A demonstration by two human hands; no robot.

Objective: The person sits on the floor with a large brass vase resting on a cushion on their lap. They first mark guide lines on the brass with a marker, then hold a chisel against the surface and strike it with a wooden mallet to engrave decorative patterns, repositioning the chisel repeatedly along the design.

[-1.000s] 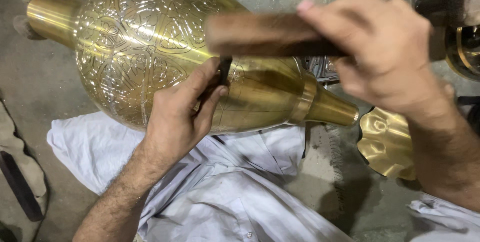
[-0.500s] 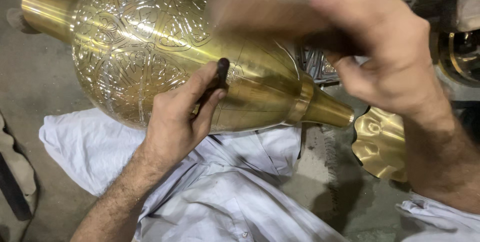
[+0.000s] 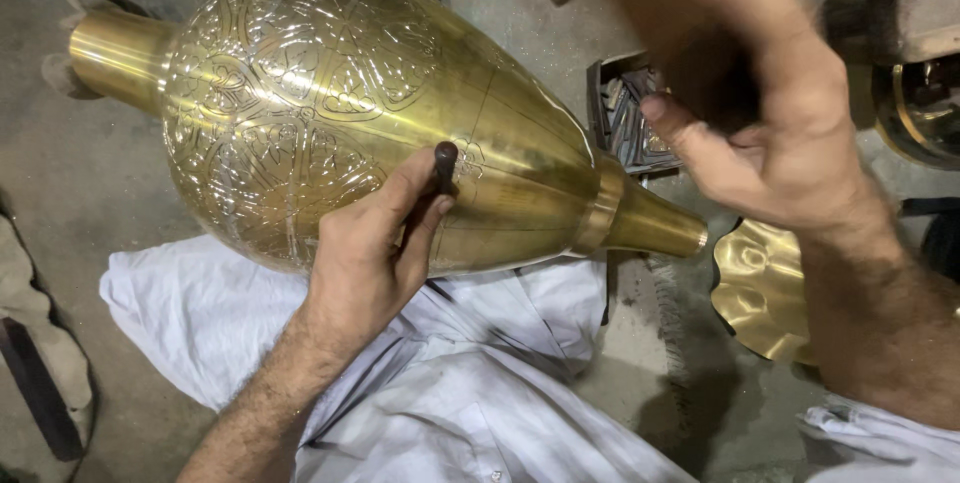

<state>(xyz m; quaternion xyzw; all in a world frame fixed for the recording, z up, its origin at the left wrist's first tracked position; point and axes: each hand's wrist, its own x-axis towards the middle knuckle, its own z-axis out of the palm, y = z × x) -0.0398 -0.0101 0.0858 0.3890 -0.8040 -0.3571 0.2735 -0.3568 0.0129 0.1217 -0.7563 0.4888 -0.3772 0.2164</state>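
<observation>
- Brass vase (image 3: pixel 330 113) lies on its side across my lap, on white cloth (image 3: pixel 220 313), with the wide engraved belly to the left and the narrow neck (image 3: pixel 650 223) pointing right.
- My left hand (image 3: pixel 370 263) rests on the lower side of the vase, fingers closed around a dark punch (image 3: pixel 444 165); its tip stands on the smooth brass just beside the engraved part.
- My right hand (image 3: pixel 760 133) is raised above the neck, well apart from the vase, closed on a dark tool that is too blurred to name.
- Between the punch head and the right hand there is free air, nothing in the way.
- A scalloped brass piece (image 3: pixel 760 288) lies on the floor (image 3: pixel 90 173) near the end of the neck, under my right wrist.
- Dark metal parts (image 3: pixel 625 118) lie behind the neck, close to its edge.
- Left of the vase the floor is bare concrete.
</observation>
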